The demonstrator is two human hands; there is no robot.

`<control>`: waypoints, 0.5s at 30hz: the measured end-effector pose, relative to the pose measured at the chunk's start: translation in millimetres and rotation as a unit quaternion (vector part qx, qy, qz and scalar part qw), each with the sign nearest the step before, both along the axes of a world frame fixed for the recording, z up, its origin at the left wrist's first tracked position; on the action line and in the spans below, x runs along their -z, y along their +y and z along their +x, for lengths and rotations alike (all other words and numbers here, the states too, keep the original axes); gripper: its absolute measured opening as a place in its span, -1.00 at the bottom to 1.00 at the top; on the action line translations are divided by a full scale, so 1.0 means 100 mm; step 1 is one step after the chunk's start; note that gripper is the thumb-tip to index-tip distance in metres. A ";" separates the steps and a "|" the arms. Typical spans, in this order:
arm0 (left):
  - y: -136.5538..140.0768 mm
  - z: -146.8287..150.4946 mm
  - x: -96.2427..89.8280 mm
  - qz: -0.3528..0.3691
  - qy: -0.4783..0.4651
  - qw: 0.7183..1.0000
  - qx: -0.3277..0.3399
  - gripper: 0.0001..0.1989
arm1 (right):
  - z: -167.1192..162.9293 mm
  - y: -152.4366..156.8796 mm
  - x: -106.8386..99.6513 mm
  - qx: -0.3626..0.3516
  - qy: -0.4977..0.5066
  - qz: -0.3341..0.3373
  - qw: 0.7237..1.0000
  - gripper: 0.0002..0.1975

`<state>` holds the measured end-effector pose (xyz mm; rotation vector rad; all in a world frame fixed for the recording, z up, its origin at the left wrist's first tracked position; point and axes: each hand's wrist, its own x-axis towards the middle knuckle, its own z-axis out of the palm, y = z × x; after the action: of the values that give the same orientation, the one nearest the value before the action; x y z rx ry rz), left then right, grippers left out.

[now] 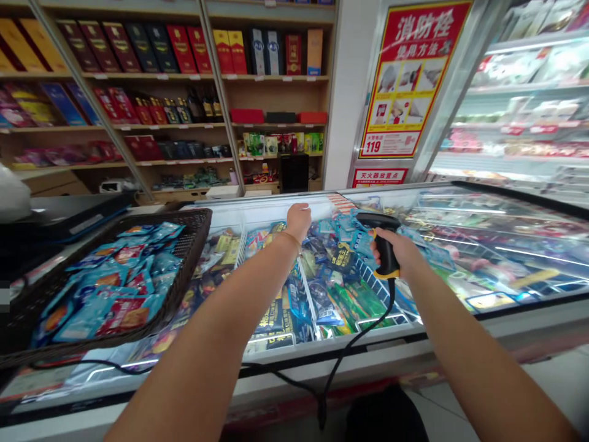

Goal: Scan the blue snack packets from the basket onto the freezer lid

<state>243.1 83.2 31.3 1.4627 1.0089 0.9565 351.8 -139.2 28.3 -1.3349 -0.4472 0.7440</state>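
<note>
Clearly the biggest thing in view is the chest freezer [529,319], which runs across the scene from left to right with sliding glass lids. The lid over the middle section is pushed aside, so the wire-divided compartments of frozen packets [322,288] lie open to the person's reach, while the right part remains under glass [497,245] that catches the ceiling lights.

On the near left, a dark woven basket [193,233] sits tilted on top of the closed glass, heaped with blue and red snack packets [110,288]; resting there, it stays at hand without blocking the open section. Behind the freezer, on the far wall, wooden shelves [276,78] carry boxed goods, a red fire-hydrant poster [409,80] hangs to the right of them, and a lit refrigerated case [529,110] fills the far right.

The person's left hand [299,221] stretches to the far edge of the open section, its grip clenched; whether it closes on the lid's rim or on a packet cannot be told from this angle.

The right hand [396,252] has its grip wrapped around the handle of a black and yellow barcode scanner [383,245], held over the open compartments just right of centre, its head tipped towards the packets so the beam would fall on their labels. Its black cable [350,350] droops over the near rim of the freezer and down below it, slack enough to let the scanner roam.
</note>
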 end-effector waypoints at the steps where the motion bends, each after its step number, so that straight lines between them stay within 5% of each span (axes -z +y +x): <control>1: 0.11 -0.24 -0.04 0.008 0.002 1.000 -0.021 -0.72 | -0.10 0.06 -0.02 -0.017 0.003 0.003 1.000 -0.87; 7: 0.84 -1.72 -0.21 0.101 0.135 0.973 -0.155 -0.66 | -0.67 0.46 -0.10 -0.100 0.001 0.020 0.995 -0.87; 11: 1.20 -2.65 -0.24 0.195 0.329 0.898 -0.218 -0.65 | -0.93 0.69 0.00 -0.130 0.001 0.028 0.991 -0.87; 15: 1.38 -3.29 -0.09 0.202 0.562 0.778 -0.196 -0.69 | -0.99 0.79 0.20 -0.132 -0.001 0.002 0.991 -0.86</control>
<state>-86.2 220.9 40.2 2.3230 2.1327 0.5021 253.0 -59.7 8.3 -1.2863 -0.6341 0.9601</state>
